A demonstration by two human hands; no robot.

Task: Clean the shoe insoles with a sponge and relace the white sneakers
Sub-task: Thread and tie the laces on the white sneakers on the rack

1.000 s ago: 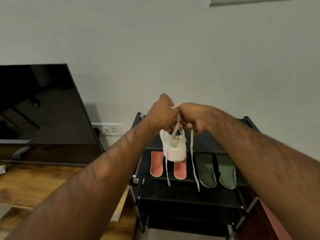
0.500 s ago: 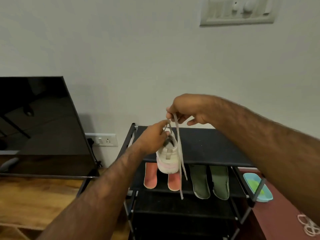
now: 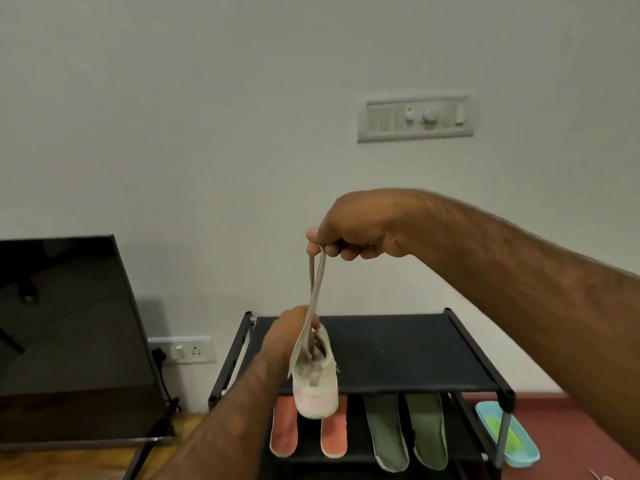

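Note:
A small white sneaker (image 3: 316, 386) with a pale pink toe hangs in the air in front of a black shoe rack (image 3: 391, 351). My left hand (image 3: 287, 336) grips it at the heel opening. My right hand (image 3: 353, 230) is raised above it and pinches both ends of the white lace (image 3: 315, 296), pulled up taut from the shoe. Two orange insoles (image 3: 284, 431) and two green insoles (image 3: 405, 431) lean on the rack's second shelf, behind and below the shoe.
A dark TV screen (image 3: 69, 341) stands on a wooden table at the left. A wall socket (image 3: 188, 349) is beside it and a switch panel (image 3: 415, 116) higher up. A light blue tray (image 3: 512, 434) with something green lies on the red floor right of the rack.
My right hand has risen well above the shoe, drawing the lace ends up taut. My left hand now holds the sneaker alone at its heel. The view has tilted upward.

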